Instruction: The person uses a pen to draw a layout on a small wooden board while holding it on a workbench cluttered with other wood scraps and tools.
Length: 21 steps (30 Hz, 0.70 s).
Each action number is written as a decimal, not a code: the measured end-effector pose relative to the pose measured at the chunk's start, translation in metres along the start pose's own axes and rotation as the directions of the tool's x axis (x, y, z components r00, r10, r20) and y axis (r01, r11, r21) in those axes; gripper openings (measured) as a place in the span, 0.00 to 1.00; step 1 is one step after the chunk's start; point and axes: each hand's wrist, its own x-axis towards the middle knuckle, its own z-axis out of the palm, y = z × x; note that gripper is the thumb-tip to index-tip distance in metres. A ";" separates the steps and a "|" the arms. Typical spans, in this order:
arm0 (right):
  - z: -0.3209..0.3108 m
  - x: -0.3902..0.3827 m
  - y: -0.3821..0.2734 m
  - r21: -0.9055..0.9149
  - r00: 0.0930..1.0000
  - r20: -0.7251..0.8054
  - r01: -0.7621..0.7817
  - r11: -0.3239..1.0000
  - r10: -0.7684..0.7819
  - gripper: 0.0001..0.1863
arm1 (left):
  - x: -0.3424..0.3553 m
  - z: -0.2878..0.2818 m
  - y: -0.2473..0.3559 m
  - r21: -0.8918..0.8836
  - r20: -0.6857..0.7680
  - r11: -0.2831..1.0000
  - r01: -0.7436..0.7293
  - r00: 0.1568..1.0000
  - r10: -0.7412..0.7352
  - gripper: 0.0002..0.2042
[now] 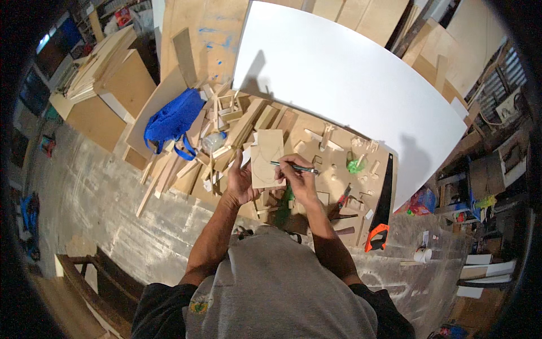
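My left hand (241, 182) supports a small rectangular wooden board (267, 150) from its left side and from beneath, with most of its fingers hidden under the board. Faint curved pencil-like lines show on the board's face. A dark pen (305, 168) is gripped in my right hand (300, 179), its slim end pointing left over the board. Whether that end touches the wood I cannot tell. Just right of this hand, small wooden pieces and a green bundle (355, 164) lie on the worktable (299, 138).
A handsaw with an orange handle (376, 237) lies at the table's right edge, near red-handled pliers (344, 195). Wood offcuts (243, 133), a clear bottle (214, 142) and a blue bag (175, 116) crowd the left. Behind stands a large white panel (333, 62).
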 end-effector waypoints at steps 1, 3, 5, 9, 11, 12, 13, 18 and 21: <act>-0.001 0.002 -0.001 -0.040 0.998 0.049 0.042 0.998 -0.040 0.05 | 0.005 -0.006 -0.002 -0.064 0.145 0.995 0.070 0.988 -0.060 0.40; -0.007 0.003 -0.003 -0.148 0.997 0.043 0.065 0.987 -0.059 0.04 | 0.015 -0.021 -0.009 -0.086 0.268 0.986 0.142 0.957 -0.114 0.38; -0.015 0.003 -0.001 -0.287 0.997 0.028 0.076 0.955 -0.071 0.04 | 0.023 -0.024 -0.018 -0.020 0.224 0.991 0.134 0.966 -0.126 0.35; -0.028 0.002 0.008 -0.407 0.989 0.008 0.136 0.903 -0.146 0.03 | 0.032 -0.014 -0.040 0.105 -0.021 0.993 0.046 0.999 -0.044 0.29; -0.029 -0.002 0.009 -0.380 0.979 -0.039 0.171 0.909 -0.200 0.03 | 0.034 -0.016 -0.046 0.117 -0.052 0.992 0.039 0.998 -0.033 0.29; -0.028 -0.003 0.008 -0.367 0.972 -0.063 0.190 0.911 -0.228 0.03 | 0.035 -0.014 -0.049 0.122 -0.069 0.992 0.023 0.998 -0.015 0.28; -0.029 -0.003 0.009 -0.369 0.971 -0.090 0.175 0.913 -0.222 0.03 | 0.037 -0.015 -0.051 0.125 -0.064 0.992 0.021 0.998 -0.013 0.28; -0.030 -0.005 0.016 -0.311 0.970 -0.161 0.124 0.942 -0.181 0.05 | 0.040 -0.017 -0.058 0.131 -0.124 0.991 0.021 0.992 -0.004 0.27; -0.029 -0.004 0.016 -0.322 0.964 -0.152 0.162 0.933 -0.219 0.06 | 0.039 -0.018 -0.057 0.131 -0.114 0.991 0.033 0.993 -0.018 0.27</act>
